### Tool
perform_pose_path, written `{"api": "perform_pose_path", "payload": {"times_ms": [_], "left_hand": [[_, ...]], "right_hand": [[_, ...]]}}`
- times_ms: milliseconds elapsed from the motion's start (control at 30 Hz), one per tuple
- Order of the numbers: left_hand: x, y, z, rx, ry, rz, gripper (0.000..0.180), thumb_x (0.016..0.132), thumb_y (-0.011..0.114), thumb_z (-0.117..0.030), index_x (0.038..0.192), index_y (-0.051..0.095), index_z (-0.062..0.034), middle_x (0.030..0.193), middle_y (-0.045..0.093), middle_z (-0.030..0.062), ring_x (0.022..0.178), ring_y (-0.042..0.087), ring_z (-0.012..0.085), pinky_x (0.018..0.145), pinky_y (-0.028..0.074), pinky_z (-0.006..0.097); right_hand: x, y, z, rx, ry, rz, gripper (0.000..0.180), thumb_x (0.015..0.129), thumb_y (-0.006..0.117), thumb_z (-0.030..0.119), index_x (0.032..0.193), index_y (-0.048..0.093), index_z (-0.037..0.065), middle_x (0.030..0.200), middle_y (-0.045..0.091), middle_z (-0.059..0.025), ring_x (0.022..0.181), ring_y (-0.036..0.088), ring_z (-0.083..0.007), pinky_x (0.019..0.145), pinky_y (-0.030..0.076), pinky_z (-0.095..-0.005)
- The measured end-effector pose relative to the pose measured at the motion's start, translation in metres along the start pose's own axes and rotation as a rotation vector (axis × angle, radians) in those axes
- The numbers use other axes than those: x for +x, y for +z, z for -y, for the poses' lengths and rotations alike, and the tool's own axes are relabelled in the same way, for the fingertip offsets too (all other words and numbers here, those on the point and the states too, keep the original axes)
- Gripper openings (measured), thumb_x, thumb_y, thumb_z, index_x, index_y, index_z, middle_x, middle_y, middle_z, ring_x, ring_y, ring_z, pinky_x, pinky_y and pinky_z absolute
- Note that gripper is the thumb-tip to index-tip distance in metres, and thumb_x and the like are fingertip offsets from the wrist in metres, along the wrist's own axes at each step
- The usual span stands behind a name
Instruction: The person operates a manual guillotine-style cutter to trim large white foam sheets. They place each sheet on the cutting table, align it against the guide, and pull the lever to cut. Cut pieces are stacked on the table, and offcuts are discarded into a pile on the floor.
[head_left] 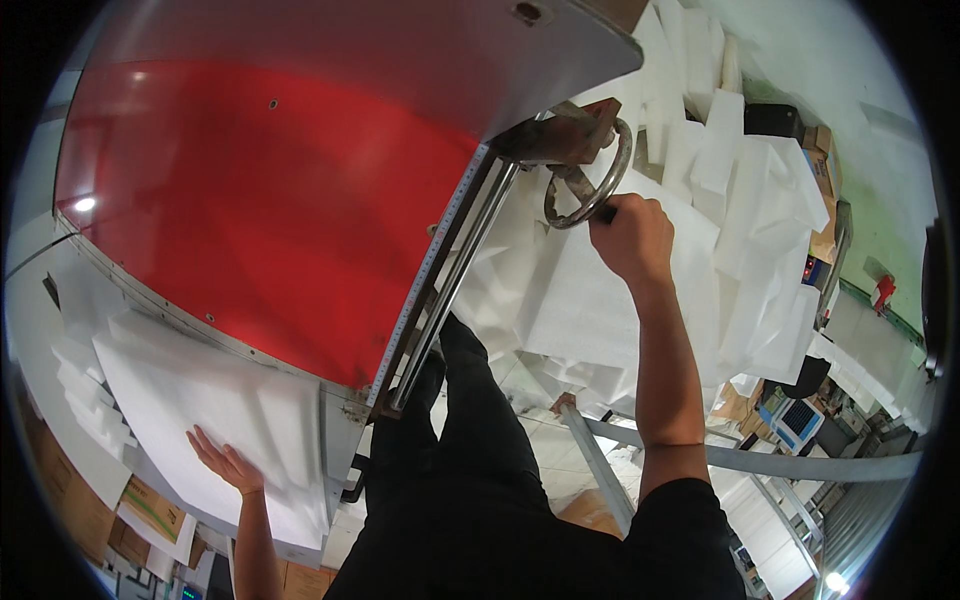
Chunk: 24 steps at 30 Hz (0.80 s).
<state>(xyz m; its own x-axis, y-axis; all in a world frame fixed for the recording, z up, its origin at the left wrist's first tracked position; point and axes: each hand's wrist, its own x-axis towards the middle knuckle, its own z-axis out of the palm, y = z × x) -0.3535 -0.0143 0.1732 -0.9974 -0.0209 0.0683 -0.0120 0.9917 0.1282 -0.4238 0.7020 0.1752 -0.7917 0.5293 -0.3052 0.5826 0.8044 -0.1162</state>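
Observation:
My right hand [636,238] is closed on the handle at the rim of a metal handwheel [623,165]. The wheel is mounted on a rusty bracket [585,135] at the side of a large machine with a red panel [270,220]. My left hand [226,462], fingers spread, lies against a stack of white foam sheets [200,385] at the machine's near left side. A measuring scale [428,270] runs along the right edge of the red panel, beside a shiny metal rod [460,280].
White foam blocks and offcuts [740,200] are piled to the right, beyond the wheel. A grey metal bar [800,463] crosses at lower right near my right elbow. Cardboard boxes [150,510] stand at lower left. A grey machine plate [400,50] overhangs the far side.

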Motion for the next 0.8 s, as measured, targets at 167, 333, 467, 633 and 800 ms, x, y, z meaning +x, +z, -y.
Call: {"api": "perform_pose_path", "payload": {"times_ms": [167, 333, 467, 633, 800], "left_hand": [[-0.001, 0.001, 0.000, -0.003, -0.025, 0.004, 0.074, 0.106, 0.028, -0.057, 0.157, 0.032, -0.0047, 0.164, 0.022, 0.0225, 0.151, 0.024, 0.0399, 0.122, 0.020, 0.054], [-0.002, -0.001, 0.007, 0.024, -0.014, 0.025, 0.074, 0.105, 0.028, -0.057, 0.157, 0.032, -0.0043, 0.165, 0.021, 0.0225, 0.151, 0.023, 0.0399, 0.122, 0.019, 0.055], [-0.003, -0.003, 0.005, 0.046, -0.015, 0.035, 0.074, 0.105, 0.028, -0.056, 0.157, 0.032, -0.0037, 0.165, 0.021, 0.0223, 0.151, 0.022, 0.0398, 0.122, 0.019, 0.055], [-0.005, -0.001, 0.009, 0.056, -0.027, 0.037, 0.074, 0.105, 0.027, -0.057, 0.157, 0.032, -0.0038, 0.165, 0.021, 0.0217, 0.152, 0.021, 0.0390, 0.122, 0.019, 0.055], [-0.002, -0.002, 0.009, 0.057, -0.024, 0.035, 0.075, 0.105, 0.026, -0.058, 0.157, 0.032, -0.0043, 0.165, 0.022, 0.0218, 0.152, 0.022, 0.0382, 0.122, 0.018, 0.055]], "right_hand": [[-0.003, -0.007, 0.003, 0.085, 0.007, 0.039, 0.021, 0.081, 0.072, 0.029, 0.080, 0.072, 0.008, 0.073, 0.070, -0.0135, 0.069, 0.068, -0.0363, 0.065, 0.054, -0.0451], [-0.007, -0.005, 0.003, 0.036, -0.070, -0.154, 0.018, 0.074, 0.077, 0.022, 0.075, 0.066, 0.008, 0.072, 0.067, -0.0078, 0.066, 0.066, -0.0308, 0.062, 0.053, -0.0434], [-0.009, 0.015, -0.005, -0.028, -0.166, -0.348, 0.019, 0.069, 0.078, 0.015, 0.070, 0.061, 0.009, 0.068, 0.062, -0.0061, 0.062, 0.062, -0.0284, 0.060, 0.051, -0.0425], [-0.007, 0.025, -0.010, 0.062, -0.170, -0.351, 0.016, 0.065, 0.079, 0.013, 0.070, 0.063, 0.013, 0.067, 0.061, -0.0009, 0.062, 0.064, -0.0220, 0.058, 0.051, -0.0364], [-0.006, 0.022, -0.010, 0.063, -0.175, -0.321, 0.016, 0.064, 0.079, 0.013, 0.070, 0.064, 0.013, 0.065, 0.060, -0.0003, 0.060, 0.063, -0.0214, 0.057, 0.051, -0.0354]]}}
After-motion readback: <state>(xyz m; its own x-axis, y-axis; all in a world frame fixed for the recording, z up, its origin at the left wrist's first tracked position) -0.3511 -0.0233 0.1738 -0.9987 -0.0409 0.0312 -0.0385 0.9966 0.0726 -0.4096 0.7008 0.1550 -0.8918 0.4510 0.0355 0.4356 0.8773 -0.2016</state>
